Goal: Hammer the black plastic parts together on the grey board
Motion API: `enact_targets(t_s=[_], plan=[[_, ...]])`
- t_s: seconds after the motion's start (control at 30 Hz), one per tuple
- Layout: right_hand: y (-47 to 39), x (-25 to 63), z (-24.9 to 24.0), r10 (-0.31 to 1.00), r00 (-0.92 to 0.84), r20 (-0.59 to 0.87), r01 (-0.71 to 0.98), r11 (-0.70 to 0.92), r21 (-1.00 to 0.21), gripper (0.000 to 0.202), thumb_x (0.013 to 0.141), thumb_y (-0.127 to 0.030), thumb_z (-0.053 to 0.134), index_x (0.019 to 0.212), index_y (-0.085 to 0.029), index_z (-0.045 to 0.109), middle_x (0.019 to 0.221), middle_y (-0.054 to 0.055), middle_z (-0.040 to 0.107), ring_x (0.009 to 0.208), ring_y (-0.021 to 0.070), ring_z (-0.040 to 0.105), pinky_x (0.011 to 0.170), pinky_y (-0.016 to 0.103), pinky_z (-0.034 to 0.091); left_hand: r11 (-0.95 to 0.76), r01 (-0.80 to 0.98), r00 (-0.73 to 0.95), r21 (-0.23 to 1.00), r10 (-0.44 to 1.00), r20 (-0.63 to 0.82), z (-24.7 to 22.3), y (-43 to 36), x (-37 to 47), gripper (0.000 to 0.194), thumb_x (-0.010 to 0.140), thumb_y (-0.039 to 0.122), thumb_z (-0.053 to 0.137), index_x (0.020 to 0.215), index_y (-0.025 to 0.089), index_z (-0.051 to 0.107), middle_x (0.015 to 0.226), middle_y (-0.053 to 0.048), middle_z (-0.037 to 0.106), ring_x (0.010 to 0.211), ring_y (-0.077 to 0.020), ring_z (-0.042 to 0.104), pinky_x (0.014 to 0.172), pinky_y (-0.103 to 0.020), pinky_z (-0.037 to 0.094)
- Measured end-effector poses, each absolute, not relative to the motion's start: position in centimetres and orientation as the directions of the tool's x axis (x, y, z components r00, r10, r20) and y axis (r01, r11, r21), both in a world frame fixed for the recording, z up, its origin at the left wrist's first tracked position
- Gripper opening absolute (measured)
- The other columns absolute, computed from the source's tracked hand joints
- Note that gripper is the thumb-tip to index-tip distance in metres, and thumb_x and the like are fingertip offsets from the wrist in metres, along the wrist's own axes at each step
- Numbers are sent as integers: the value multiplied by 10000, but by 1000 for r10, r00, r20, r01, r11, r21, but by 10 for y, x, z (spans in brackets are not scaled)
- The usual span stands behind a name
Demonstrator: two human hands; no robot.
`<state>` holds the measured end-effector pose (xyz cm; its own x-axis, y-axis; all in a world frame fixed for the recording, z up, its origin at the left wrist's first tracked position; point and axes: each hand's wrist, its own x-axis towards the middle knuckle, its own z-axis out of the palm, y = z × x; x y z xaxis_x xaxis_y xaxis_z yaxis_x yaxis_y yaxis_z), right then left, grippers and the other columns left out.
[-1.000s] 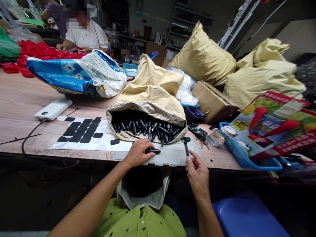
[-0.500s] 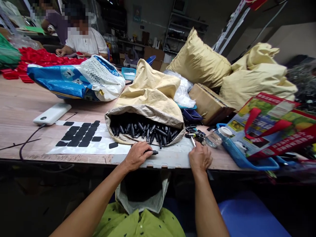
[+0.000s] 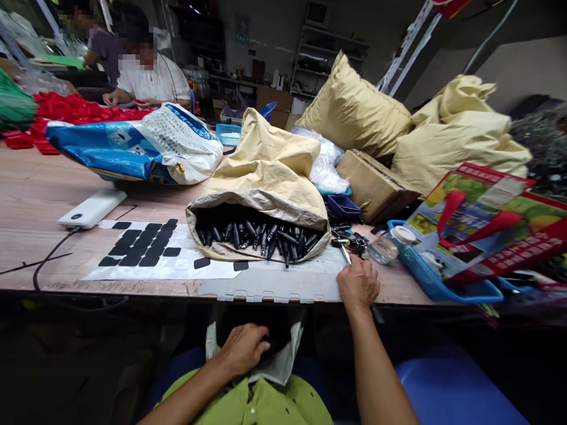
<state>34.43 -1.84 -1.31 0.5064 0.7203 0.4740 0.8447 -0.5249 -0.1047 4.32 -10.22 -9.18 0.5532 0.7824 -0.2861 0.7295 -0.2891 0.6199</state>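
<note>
My left hand point(image 3: 245, 348) is over the mouth of an open pale sack point(image 3: 287, 354) in my lap. Its fingers are curled; the dark inside of the sack hides what they hold, if anything. My right hand point(image 3: 358, 285) rests at the table's front edge, closed around a small hammer point(image 3: 345, 254) whose metal head points away from me. Between the hands lies a grey board point(image 3: 274, 288). Behind it, a beige cloth sack point(image 3: 270, 159) lies on its side, its mouth towards me, full of black pen-like pieces point(image 3: 266, 236).
A white sheet with black squares point(image 3: 142, 245) and a white power bank point(image 3: 93, 208) lie left. A blue-white bag point(image 3: 133, 144) stands behind. Right are a clear jar point(image 3: 384, 249), a blue basket point(image 3: 434, 289) and a printed bag point(image 3: 491, 230). Two people sit at the far left.
My left hand has moved from the board down towards me, over the lap sack, carrying the black piece off the board. The right hand stays on the hammer.
</note>
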Motion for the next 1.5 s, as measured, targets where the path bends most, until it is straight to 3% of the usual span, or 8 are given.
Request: enact_targets(t_s=[0.17, 0.33, 0.43, 0.6, 0.73, 0.97, 1.3, 1.5], plan=[[-19, 344, -13, 716, 506, 481, 841, -534, -90, 321, 961, -229, 509, 1218, -224, 700, 1031, 114, 620, 914, 244, 547, 713, 329, 357, -273, 801, 526, 532, 745, -410, -99, -105, 47, 400, 860, 265, 615, 1252, 237, 694, 1156, -132, 734, 1107, -323, 692, 926, -411, 512], [-19, 343, -12, 718, 501, 484, 842, -534, -79, 310, 958, -223, 512, 1206, -222, 698, 1039, 111, 625, 912, 240, 549, 698, 329, 349, -258, 538, 620, 802, 767, -169, -24, -94, 57, 207, 860, 334, 664, 1031, 273, 763, 873, 1, 752, 796, -181, 685, 692, -265, 471], [-19, 344, -12, 719, 499, 483, 843, -533, -78, 306, 954, -220, 518, 1202, -220, 697, 1032, 112, 622, 908, 242, 552, 694, 334, 353, -222, 506, 397, 833, 918, 4, 15, -55, 52, 228, 920, 396, 610, 973, 228, 755, 794, -5, 724, 705, -163, 637, 669, -273, 451], [-20, 344, -12, 722, 500, 477, 844, -530, -82, 325, 950, -212, 516, 1227, -224, 686, 1041, 114, 620, 930, 252, 557, 706, 339, 370, -183, 746, -54, 640, 942, 332, 32, 28, 21, 206, 914, 270, 604, 1080, 199, 703, 855, -47, 638, 782, -213, 609, 740, -333, 472], [-20, 343, -10, 728, 509, 459, 844, -526, -104, 341, 950, -204, 513, 1249, -216, 678, 1063, 122, 617, 945, 255, 558, 734, 341, 387, -382, 831, 204, 405, 886, 417, 35, 71, 8, 365, 872, 141, 608, 1203, 275, 684, 1092, -63, 550, 934, -218, 598, 755, -310, 478], [-20, 342, -8, 729, 520, 445, 841, -528, -117, 347, 955, -202, 502, 1257, -216, 674, 1080, 122, 626, 955, 255, 561, 733, 340, 391, -513, 843, 425, 164, 821, 381, 47, 89, 5, 231, 826, 146, 697, 1034, 242, 726, 1140, -83, 564, 1008, -257, 559, 811, -368, 428], [-20, 344, -12, 729, 515, 451, 844, -524, -117, 349, 957, -206, 497, 1257, -225, 675, 1069, 123, 619, 957, 257, 545, 735, 353, 376, -570, 638, 483, 517, 820, 307, 19, 15, 34, 185, 839, 332, 784, 969, 233, 698, 961, -26, 720, 952, -238, 555, 852, -367, 398], [-20, 343, -12, 732, 519, 441, 844, -521, -129, 348, 965, -220, 485, 1255, -221, 677, 1084, 127, 613, 955, 256, 538, 745, 349, 375, -512, 638, 456, 575, 853, 254, -9, 10, 43, 223, 804, 360, 815, 959, 230, 722, 950, -33, 691, 945, -243, 552, 864, -374, 388]])
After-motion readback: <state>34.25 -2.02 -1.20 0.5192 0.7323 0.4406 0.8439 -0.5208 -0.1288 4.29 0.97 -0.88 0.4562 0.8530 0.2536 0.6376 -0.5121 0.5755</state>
